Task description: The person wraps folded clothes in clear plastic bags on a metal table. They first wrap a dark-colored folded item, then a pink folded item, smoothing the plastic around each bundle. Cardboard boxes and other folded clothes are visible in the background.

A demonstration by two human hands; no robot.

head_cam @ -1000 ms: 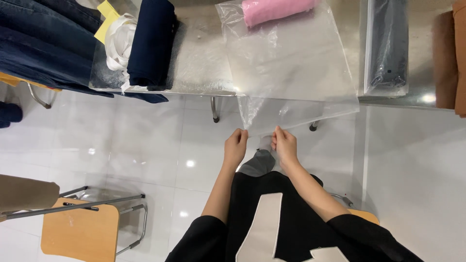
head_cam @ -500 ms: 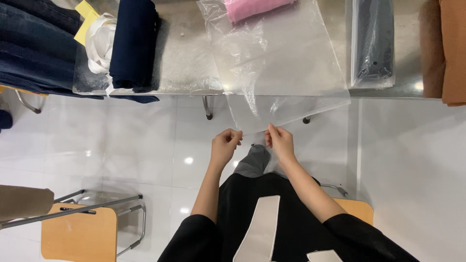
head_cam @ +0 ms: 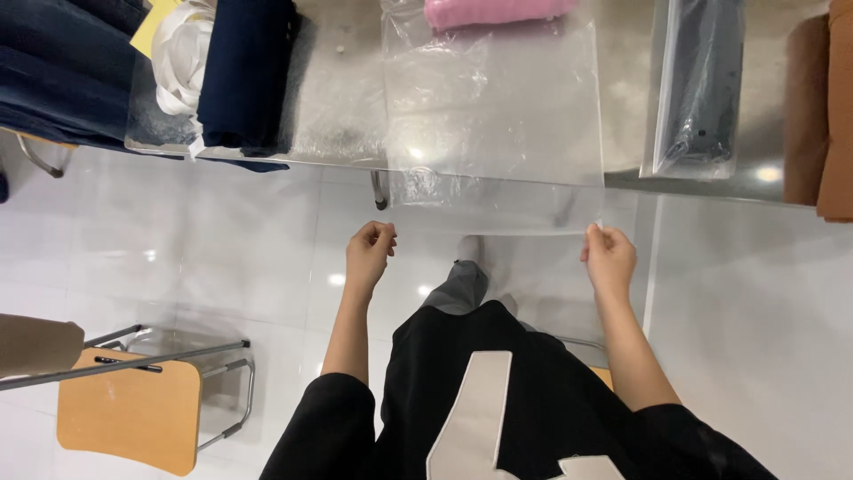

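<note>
A large clear plastic bag (head_cam: 498,133) lies on the metal table (head_cam: 346,89) and hangs over its near edge. My left hand (head_cam: 369,253) pinches the bag's open edge at the left corner. My right hand (head_cam: 609,258) pinches the same edge at the right corner. The edge is stretched wide between them. A folded pink garment (head_cam: 493,11) sits inside the bag at its far end.
Folded dark blue garments (head_cam: 244,71) and a white cloth (head_cam: 178,58) lie at the table's left. A bagged black garment (head_cam: 702,84) and brown cloth (head_cam: 822,116) lie at the right. A wooden chair (head_cam: 133,418) stands on the white floor, lower left.
My hands were close together at the middle of the bag's edge. They have moved apart to its two corners, spreading the edge flat.
</note>
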